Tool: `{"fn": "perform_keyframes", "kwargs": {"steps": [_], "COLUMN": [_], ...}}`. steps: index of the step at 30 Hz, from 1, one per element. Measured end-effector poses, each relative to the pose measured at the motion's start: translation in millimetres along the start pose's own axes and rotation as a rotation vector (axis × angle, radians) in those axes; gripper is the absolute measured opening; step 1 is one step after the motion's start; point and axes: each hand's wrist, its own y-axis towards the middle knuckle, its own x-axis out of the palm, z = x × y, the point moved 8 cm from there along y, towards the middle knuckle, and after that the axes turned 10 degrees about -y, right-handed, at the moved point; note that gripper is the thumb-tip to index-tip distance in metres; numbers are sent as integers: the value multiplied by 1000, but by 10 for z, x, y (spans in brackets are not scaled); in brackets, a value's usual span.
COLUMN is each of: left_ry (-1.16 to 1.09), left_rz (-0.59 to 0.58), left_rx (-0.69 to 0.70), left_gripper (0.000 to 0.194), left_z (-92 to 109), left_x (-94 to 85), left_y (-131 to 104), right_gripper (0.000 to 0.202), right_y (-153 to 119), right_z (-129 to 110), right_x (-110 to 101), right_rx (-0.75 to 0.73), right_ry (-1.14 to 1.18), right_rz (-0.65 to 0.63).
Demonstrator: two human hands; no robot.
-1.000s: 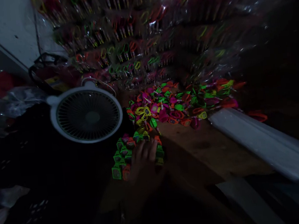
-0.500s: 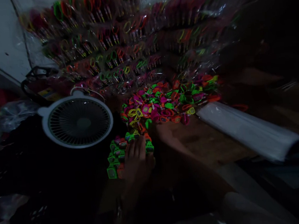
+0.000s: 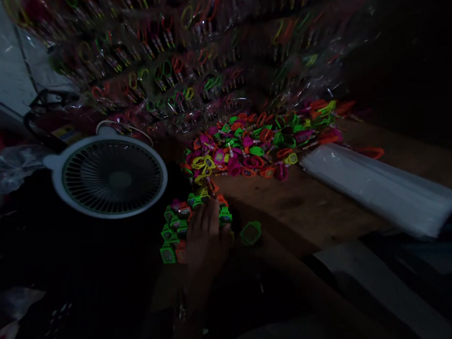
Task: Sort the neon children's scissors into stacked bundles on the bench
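My left hand (image 3: 206, 240) lies with its fingers stretched out over a cluster of colourful toy watches (image 3: 169, 254), mostly green with some orange. One green toy watch (image 3: 251, 233) is in my right hand (image 3: 271, 247), just right of the cluster; deep shadow blurs the fingers around it. Beyond both hands a loose pile of toy watches (image 3: 256, 151) in pink, green, orange and yellow spreads over the wooden table (image 3: 292, 206).
A round white fan (image 3: 110, 177) stands at the left. Bags of toy watches (image 3: 170, 69) in clear plastic hang in rows at the back. On the right lies a stack of clear plastic sleeves (image 3: 382, 190). The surroundings are very dark.
My right hand has drawn back from the edge of the pile towards me, bringing a green toy watch. My left hand stays on the cluster. The view has tilted down slightly.
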Motion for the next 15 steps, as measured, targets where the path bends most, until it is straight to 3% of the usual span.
{"fn": "perform_keyframes", "kwargs": {"steps": [7, 15], "left_ry": [-5, -45], "left_rz": [2, -55], "left_rx": [-40, -81], "left_gripper": [56, 56], "left_z": [-24, -47], "left_x": [-1, -1], "left_y": [-13, -11], "right_gripper": [29, 27], "right_y": [48, 75], "right_z": [-48, -133], "right_x": [-82, -6], "right_rx": [-25, -82], "right_ry": [-75, -137], "right_rz": [-83, -135]}}
